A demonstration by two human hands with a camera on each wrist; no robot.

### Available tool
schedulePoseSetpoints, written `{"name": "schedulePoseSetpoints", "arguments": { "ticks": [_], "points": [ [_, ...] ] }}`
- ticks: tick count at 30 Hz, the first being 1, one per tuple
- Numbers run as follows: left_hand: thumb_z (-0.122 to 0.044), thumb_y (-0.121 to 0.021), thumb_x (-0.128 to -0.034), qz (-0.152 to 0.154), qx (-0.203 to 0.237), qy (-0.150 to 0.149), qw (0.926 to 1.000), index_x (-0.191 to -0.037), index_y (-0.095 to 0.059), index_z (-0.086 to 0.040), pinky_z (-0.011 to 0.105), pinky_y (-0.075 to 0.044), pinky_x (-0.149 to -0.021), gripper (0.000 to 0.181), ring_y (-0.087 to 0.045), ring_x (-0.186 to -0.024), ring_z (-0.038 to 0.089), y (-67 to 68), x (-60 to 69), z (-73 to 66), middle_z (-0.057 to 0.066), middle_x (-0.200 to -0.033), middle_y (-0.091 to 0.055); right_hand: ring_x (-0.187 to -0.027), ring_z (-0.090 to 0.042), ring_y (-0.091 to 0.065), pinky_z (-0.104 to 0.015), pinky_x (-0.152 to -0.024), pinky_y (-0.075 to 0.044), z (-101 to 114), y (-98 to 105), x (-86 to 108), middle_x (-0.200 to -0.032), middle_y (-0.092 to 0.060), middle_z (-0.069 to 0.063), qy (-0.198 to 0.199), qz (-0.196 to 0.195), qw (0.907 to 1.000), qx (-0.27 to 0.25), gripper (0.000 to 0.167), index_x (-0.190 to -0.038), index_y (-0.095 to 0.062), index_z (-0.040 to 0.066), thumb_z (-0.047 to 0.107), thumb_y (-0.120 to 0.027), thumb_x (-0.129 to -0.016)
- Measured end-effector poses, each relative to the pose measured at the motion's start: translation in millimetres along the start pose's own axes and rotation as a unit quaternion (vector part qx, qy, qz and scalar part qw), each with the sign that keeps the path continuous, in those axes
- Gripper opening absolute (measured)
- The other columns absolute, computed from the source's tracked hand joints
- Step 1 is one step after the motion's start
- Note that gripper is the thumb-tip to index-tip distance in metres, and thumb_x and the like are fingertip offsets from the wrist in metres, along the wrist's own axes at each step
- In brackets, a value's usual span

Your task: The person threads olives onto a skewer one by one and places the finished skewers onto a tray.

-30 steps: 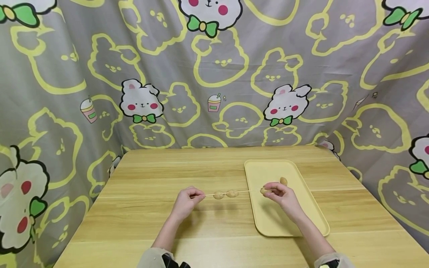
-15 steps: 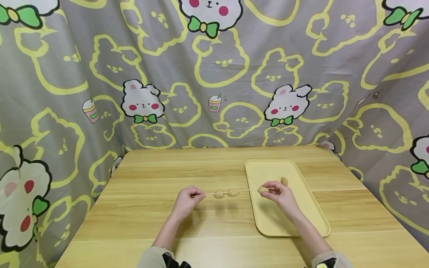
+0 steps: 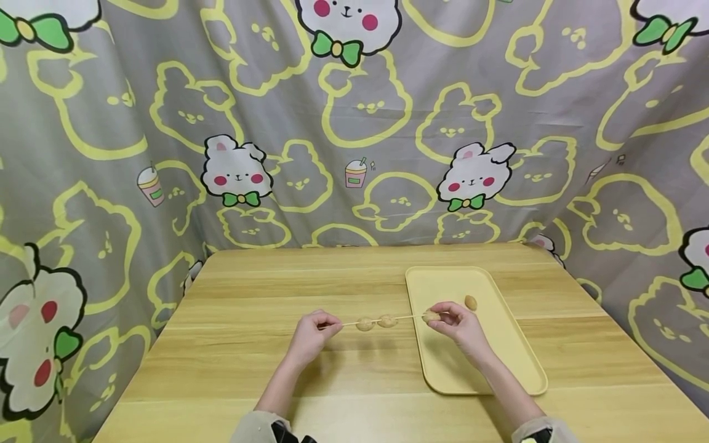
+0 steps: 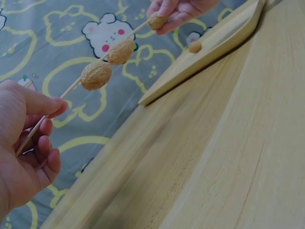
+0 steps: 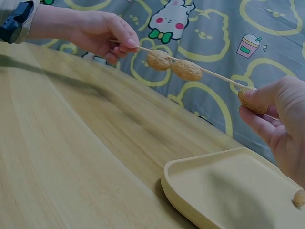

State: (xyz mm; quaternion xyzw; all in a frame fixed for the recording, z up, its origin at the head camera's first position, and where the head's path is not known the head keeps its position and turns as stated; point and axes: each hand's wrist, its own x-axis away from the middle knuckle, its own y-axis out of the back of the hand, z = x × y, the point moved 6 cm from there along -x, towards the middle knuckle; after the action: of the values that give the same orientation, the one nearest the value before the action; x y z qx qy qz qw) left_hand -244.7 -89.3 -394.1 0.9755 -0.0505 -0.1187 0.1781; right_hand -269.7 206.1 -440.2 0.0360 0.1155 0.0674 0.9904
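Observation:
My left hand [image 3: 310,337] pinches one end of a thin wooden skewer [image 3: 408,317], held roughly level above the table. Two wrinkled brown meatball-like balls, a nearer ball [image 4: 96,76] and a farther ball [image 4: 121,51], sit side by side on it, close to that hand. Farther along, the thumb and fingers of my right hand [image 3: 465,335] grip a third meatball-like ball [image 5: 249,99]. The right wrist view has the skewer's free end sticking out past this third ball. A gap of bare stick separates it from the pair.
Below my right hand lies a pale yellow rectangular tray [image 3: 482,375], with one more brown ball [image 3: 471,303] on it. The wooden table [image 3: 249,369] extends to the left. A grey curtain [image 3: 310,123] with cartoon prints hangs behind the table.
My right hand has shifted slightly left with the third ball, bringing it a little along the skewer toward the other two. My left hand stays nearly where it was.

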Motion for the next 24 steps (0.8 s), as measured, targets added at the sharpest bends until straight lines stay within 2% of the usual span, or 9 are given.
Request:
{"name": "schedulePoseSetpoints", "arguments": {
  "ticks": [10, 16, 18, 20, 22, 24],
  "points": [
    [0.004, -0.064, -0.0821, -0.002, 0.006, -0.004, 1.0, -0.082, -0.067, 0.008, 0.024, -0.046, -0.069, 0.006, -0.054, -0.078, 0.016, -1.0, -1.0, 3.3, 0.01, -0.079, -0.061, -0.085, -0.004, -0.059, -0.019, -0.076, -0.049, 2, -5, -1.4, -0.095, -0.06, 0.003, 0.01, -0.013, 0.9996, -0.023, 0.036, -0.107, -0.05, -0.019, -0.005, -0.067, -0.079],
    [0.005, -0.064, -0.0817, -0.008, 0.026, -0.004, 0.9996, -0.081, -0.067, 0.009, 0.022, -0.044, -0.068, 0.005, -0.053, -0.076, 0.014, -0.6, -1.8, 5.7, 0.009, -0.077, -0.06, -0.085, -0.007, -0.061, -0.02, -0.079, -0.048, -3, -4, -0.7, -0.09, -0.064, 0.004, -0.04, -0.034, 0.9976, -0.046, 0.038, -0.116, -0.049, -0.017, 0.0, -0.063, -0.085],
    [0.005, -0.064, -0.0815, -0.011, 0.032, -0.005, 0.9994, -0.08, -0.067, 0.009, 0.022, -0.044, -0.067, 0.005, -0.052, -0.075, 0.014, -0.4, -2.2, 6.2, 0.008, -0.076, -0.06, -0.085, -0.008, -0.062, -0.021, -0.079, -0.048, -4, -4, -0.7, -0.089, -0.065, 0.003, -0.043, -0.031, 0.9959, -0.073, 0.033, -0.115, -0.053, -0.013, 0.0, -0.062, -0.086],
    [0.005, -0.064, -0.0813, -0.014, 0.034, -0.006, 0.9993, -0.081, -0.066, 0.01, 0.022, -0.044, -0.067, 0.005, -0.052, -0.075, 0.013, -0.1, -2.3, 5.9, 0.009, -0.076, -0.06, -0.087, -0.011, -0.063, -0.024, -0.08, -0.049, -3, -6, -1.0, -0.09, -0.065, 0.001, -0.027, -0.014, 0.9919, -0.123, 0.024, -0.111, -0.058, -0.008, -0.004, -0.058, -0.088],
    [0.005, -0.064, -0.0811, -0.015, 0.037, -0.006, 0.9992, -0.081, -0.067, 0.01, 0.022, -0.044, -0.067, 0.005, -0.052, -0.075, 0.013, 0.1, -2.3, 5.8, 0.009, -0.076, -0.06, -0.085, -0.013, -0.065, -0.026, -0.078, -0.051, -1, -9, -1.1, -0.091, -0.065, -0.002, -0.007, 0.007, 0.983, -0.183, 0.021, -0.107, -0.062, -0.001, -0.008, -0.054, -0.088],
    [0.006, -0.064, -0.081, -0.015, 0.038, -0.006, 0.9991, -0.08, -0.067, 0.01, 0.022, -0.044, -0.067, 0.005, -0.052, -0.075, 0.012, 0.3, -2.2, 5.5, 0.008, -0.076, -0.06, -0.082, -0.015, -0.065, -0.027, -0.076, -0.052, 1, -11, -1.6, -0.091, -0.064, -0.005, 0.005, 0.025, 0.973, -0.229, 0.026, -0.104, -0.064, 0.005, -0.011, -0.05, -0.089]
  ]
}}
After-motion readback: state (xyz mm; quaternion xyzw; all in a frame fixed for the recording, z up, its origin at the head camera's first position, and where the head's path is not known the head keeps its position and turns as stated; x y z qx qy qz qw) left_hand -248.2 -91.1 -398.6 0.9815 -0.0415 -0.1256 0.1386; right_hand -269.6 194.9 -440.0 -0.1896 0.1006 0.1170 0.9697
